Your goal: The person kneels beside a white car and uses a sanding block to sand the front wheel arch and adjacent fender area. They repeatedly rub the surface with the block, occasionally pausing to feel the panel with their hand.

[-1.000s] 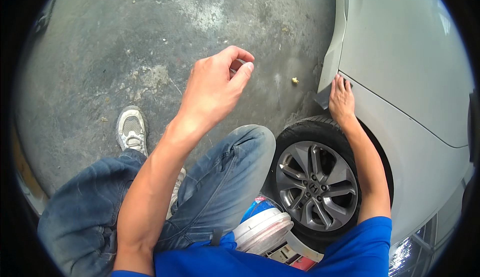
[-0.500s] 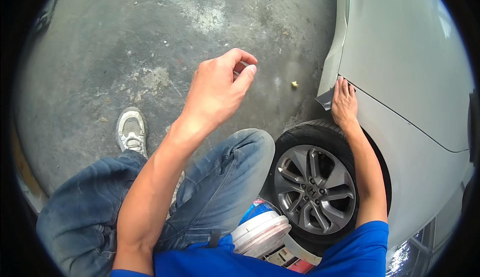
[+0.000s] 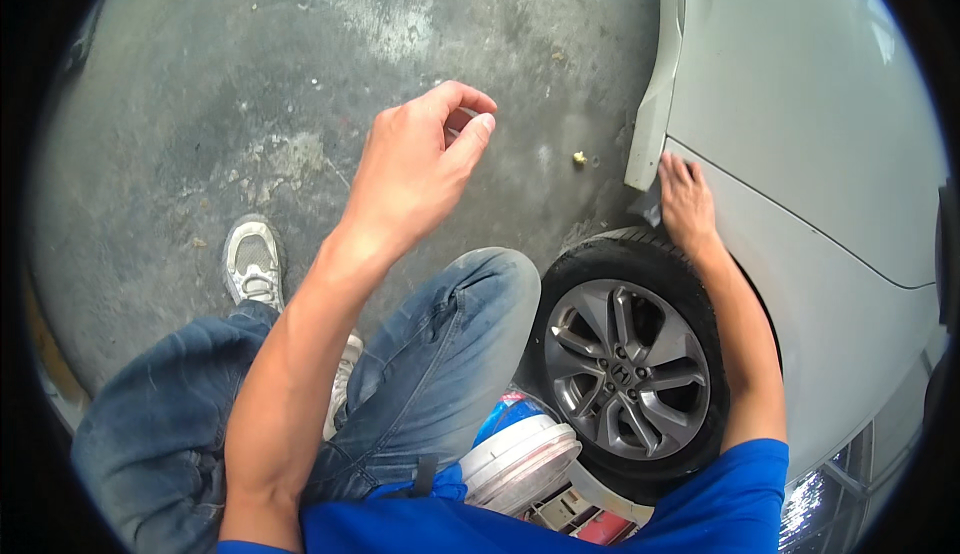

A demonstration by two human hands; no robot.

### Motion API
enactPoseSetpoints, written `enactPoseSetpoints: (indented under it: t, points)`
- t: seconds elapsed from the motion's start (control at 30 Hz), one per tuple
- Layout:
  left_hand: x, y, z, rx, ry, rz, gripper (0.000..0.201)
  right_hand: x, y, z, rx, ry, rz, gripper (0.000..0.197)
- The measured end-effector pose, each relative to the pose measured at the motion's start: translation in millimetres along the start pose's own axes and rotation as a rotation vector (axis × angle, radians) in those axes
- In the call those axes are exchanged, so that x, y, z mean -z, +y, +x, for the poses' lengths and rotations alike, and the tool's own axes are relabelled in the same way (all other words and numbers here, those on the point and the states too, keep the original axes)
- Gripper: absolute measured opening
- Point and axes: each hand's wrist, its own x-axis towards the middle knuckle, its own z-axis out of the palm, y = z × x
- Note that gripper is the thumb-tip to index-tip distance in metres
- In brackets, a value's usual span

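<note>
My right hand lies with its fingers stretched along the edge of a pale silver-grey car panel, just above the wheel arch. Under its palm it presses a thin dark grey sheet that looks like sandpaper; only one end sticks out beside the bumper corner, the rest is hidden. My left hand hangs in the air over the floor, left of the car. Its fingers are loosely curled, thumb apart from the forefinger, and I see nothing in it. The wheel, with grey spokes, sits just below my right hand.
A white bucket with something blue beside it stands between my knee and the tyre. The bumper edge juts out above the wheel. A small yellowish crumb lies on the stained concrete floor. My bent knee is close to the tyre.
My right hand has slid a little along the panel edge toward the wheel, and the grey sheet sticks out less. My left hand keeps its curl, hovering; the whole view has shifted slightly.
</note>
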Motion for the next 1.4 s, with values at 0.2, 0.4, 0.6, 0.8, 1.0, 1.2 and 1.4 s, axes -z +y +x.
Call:
enactPoseSetpoints:
  t: [0.2, 0.4, 0.6, 0.8, 1.0, 1.2, 1.4]
  points:
    - [4.5, -6.2, -8.9, 0.056, -0.013, -0.008, 0.024, -10.9, -20.1, -21.6, 0.064, 0.001, -0.081, 0.064]
    - [6.4, 2.6, -6.7, 0.069, -0.009, -0.041, 0.023, -5.6, 4.0, 4.9, -0.006, 0.016, -0.037, 0.057]
    - [1.9, -14.7, -13.4, 0.024, -0.024, 0.012, 0.023, -2.3, 8.8, 21.6, -0.075, 0.003, 0.023, 0.057]
    - [-1.4, -8.9, -14.6, 0.025, -0.018, 0.02, 0.024, -9.7, -16.1, 17.9, -0.071, -0.04, -0.127, 0.059]
    - [-3.2, -4.0, -12.4, 0.002, -0.014, 0.038, 0.024, -20.3, -6.2, 25.7, -0.11, 0.046, -0.096, 0.057]
    - [-9.8, -7.1, -14.8, 0.009, -0.025, 0.019, 0.023, -15.3, -34.1, -12.3, -0.032, 0.027, -0.14, 0.058]
    - [-16.6, 7.1, -3.9, -0.044, -0.028, 0.001, 0.024, 0.9, -32.7, -93.5, 0.211, 0.056, 0.224, 0.054]
